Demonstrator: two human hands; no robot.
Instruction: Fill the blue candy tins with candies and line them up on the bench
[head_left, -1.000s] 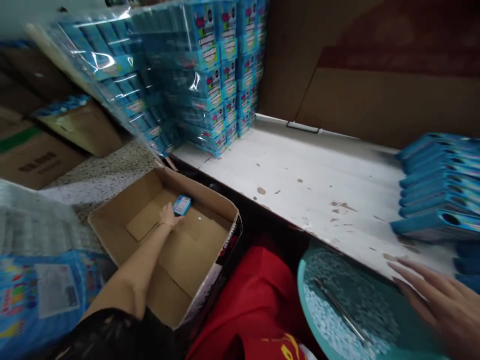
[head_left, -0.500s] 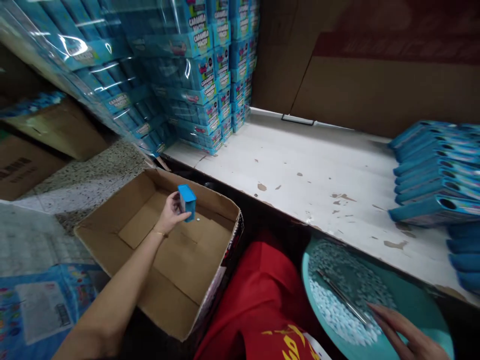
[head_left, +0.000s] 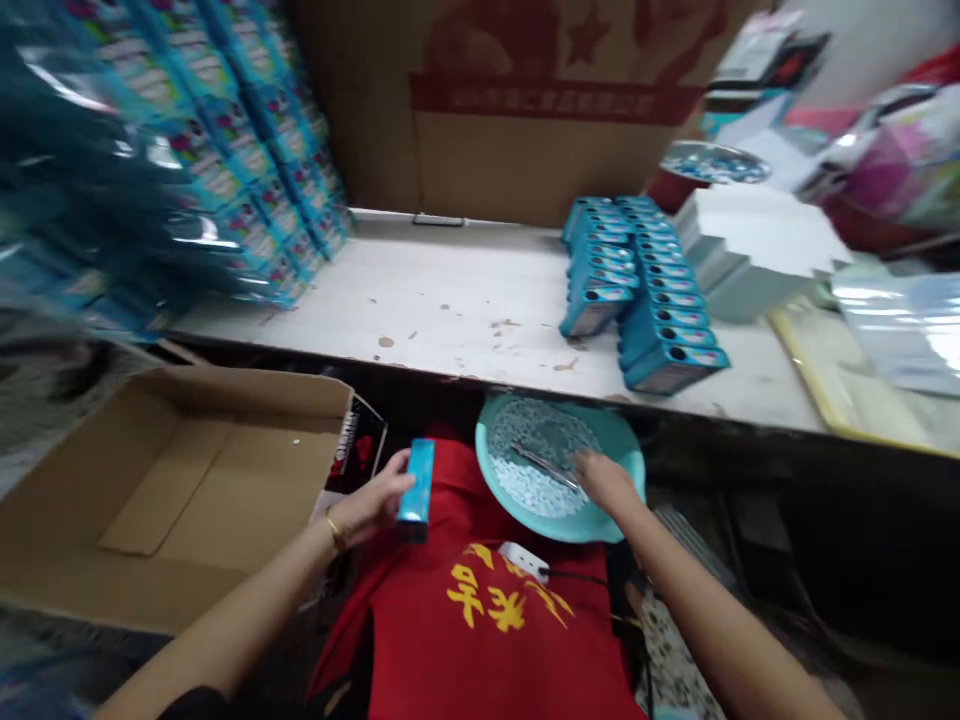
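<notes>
My left hand [head_left: 369,505] grips a small blue box [head_left: 416,487], held upright over my red apron [head_left: 495,620], just right of an open cardboard carton [head_left: 172,470]. My right hand [head_left: 604,480] rests in a teal bowl [head_left: 622,470] of small white pellets [head_left: 529,480], fingers curled by a thin metal tool [head_left: 547,465] lying in it. Whether the fingers hold the tool is hidden.
A worn white table [head_left: 450,300] bears two rows of blue boxes [head_left: 645,290] at right and wrapped stacks of blue boxes [head_left: 225,170] at left. Flat white cartons [head_left: 750,240] and plastic sheets [head_left: 892,320] lie far right. A large brown carton [head_left: 517,110] stands behind.
My left hand lifted the blue box out of the carton and brought it over my lap. My right hand moved from the table edge into the bowl. The view swung right.
</notes>
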